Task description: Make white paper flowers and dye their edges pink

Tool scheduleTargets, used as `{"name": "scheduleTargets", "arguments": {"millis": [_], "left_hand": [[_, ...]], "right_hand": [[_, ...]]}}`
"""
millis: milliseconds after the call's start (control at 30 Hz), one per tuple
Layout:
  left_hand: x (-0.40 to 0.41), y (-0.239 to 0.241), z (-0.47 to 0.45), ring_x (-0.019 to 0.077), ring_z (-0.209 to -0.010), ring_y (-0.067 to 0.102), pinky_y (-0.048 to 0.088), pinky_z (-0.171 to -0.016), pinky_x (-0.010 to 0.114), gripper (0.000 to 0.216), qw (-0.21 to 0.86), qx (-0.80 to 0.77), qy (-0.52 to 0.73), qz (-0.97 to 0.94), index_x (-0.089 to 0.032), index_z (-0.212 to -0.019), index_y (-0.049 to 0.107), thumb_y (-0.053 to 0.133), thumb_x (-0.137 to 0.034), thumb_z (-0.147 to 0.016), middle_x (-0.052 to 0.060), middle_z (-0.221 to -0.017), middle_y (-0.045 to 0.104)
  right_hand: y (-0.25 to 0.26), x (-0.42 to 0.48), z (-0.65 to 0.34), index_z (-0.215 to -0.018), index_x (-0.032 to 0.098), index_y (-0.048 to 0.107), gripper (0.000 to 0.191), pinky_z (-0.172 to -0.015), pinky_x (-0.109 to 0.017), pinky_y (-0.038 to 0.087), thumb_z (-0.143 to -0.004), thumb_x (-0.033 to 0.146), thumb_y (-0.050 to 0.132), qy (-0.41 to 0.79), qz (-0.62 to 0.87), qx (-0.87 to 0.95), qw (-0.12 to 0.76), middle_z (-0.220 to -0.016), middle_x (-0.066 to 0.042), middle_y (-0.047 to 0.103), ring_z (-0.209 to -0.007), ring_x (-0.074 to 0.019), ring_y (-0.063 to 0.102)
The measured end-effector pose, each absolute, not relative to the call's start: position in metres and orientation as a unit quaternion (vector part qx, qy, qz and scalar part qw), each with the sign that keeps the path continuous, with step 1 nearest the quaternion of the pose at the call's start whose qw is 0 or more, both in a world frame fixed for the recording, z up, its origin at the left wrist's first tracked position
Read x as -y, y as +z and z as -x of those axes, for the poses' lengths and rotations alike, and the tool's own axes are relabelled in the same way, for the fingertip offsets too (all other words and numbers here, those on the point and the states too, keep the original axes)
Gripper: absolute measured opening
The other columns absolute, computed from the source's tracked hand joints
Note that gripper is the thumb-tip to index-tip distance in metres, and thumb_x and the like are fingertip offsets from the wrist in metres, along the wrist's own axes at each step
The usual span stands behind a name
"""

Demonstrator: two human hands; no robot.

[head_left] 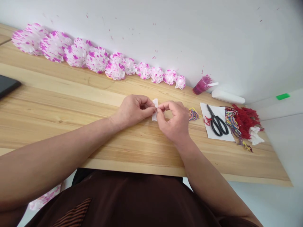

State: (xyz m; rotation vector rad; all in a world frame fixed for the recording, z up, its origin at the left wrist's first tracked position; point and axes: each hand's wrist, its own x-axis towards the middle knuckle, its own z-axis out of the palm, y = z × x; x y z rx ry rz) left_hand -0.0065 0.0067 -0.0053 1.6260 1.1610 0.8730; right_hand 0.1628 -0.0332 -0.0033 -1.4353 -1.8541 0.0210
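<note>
Over the wooden table (59, 104), my left hand (133, 109) and my right hand (174, 121) meet in the middle. Both pinch a small folded strip of white paper (155, 108) that stands upright between the fingertips. The left fingers close on its left edge and the right fingers on its right edge. Part of the strip is hidden behind the fingers.
A row of several pink-and-white paper flowers (94, 58) lines the wall. At the right lie coloured rubber bands (194, 114), black scissors (217, 121) on white paper, red scraps (245, 118), a pink cup (201, 85) and a white tube (227, 96). A dark device (7, 85) sits far left.
</note>
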Motion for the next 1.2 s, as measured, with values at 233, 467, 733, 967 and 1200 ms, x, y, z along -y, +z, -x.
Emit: {"name": "scheduleTargets", "arguments": {"millis": [233,467,733,967,1200], "left_hand": [[-0.009,-0.006,0.006,0.0168,-0.067,0.069,0.051,-0.059,0.026,0.013,0.564,-0.471,0.384,-0.558,-0.019,-0.074,0.064,0.074,-0.027,-0.074,0.003,-0.074,0.076],[-0.009,-0.006,0.005,0.0151,-0.065,0.065,0.047,-0.056,0.024,0.013,0.514,-0.469,0.395,-0.599,-0.020,-0.076,0.062,0.072,-0.027,-0.077,0.002,-0.074,0.073],[-0.006,-0.011,0.005,0.0166,-0.071,0.067,0.050,-0.061,0.026,0.011,0.469,-0.455,0.389,-0.649,-0.020,-0.077,0.060,0.069,-0.026,-0.079,0.003,-0.081,0.074],[-0.008,-0.006,0.005,0.0183,-0.071,0.071,0.058,-0.068,0.030,0.027,0.602,-0.426,0.376,-0.562,-0.019,-0.083,0.059,0.080,-0.037,-0.078,0.003,-0.074,0.074],[-0.011,-0.011,0.003,0.0161,-0.069,0.073,0.058,-0.066,0.026,0.025,0.624,-0.454,0.412,-0.484,-0.020,-0.076,0.054,0.078,-0.025,-0.077,0.002,-0.070,0.074]], "right_hand": [[-0.004,0.029,-0.171,-0.075,0.025,0.060,0.008,-0.082,-0.041,0.050,-0.080,0.019,0.061,0.125,0.587,0.677,0.427,-0.078,0.000,0.072,-0.081,-0.0219,0.067],[-0.002,0.032,-0.169,-0.087,0.025,0.062,0.009,-0.091,-0.046,0.048,-0.081,0.026,0.068,0.101,0.591,0.675,0.429,-0.091,-0.004,0.073,-0.093,-0.0257,0.065],[-0.008,0.025,-0.171,-0.080,0.024,0.061,0.008,-0.084,-0.040,0.050,-0.085,0.028,0.066,0.180,0.602,0.644,0.436,-0.081,0.000,0.071,-0.082,-0.0207,0.066],[-0.010,0.027,-0.167,-0.076,0.024,0.060,0.013,-0.069,-0.032,0.048,-0.083,0.031,0.068,0.235,0.598,0.629,0.437,-0.077,0.002,0.070,-0.073,-0.0169,0.064],[-0.011,0.027,-0.168,-0.072,0.024,0.059,0.012,-0.074,-0.034,0.048,-0.081,0.028,0.066,0.218,0.621,0.617,0.431,-0.074,0.002,0.069,-0.073,-0.0179,0.064]]}}
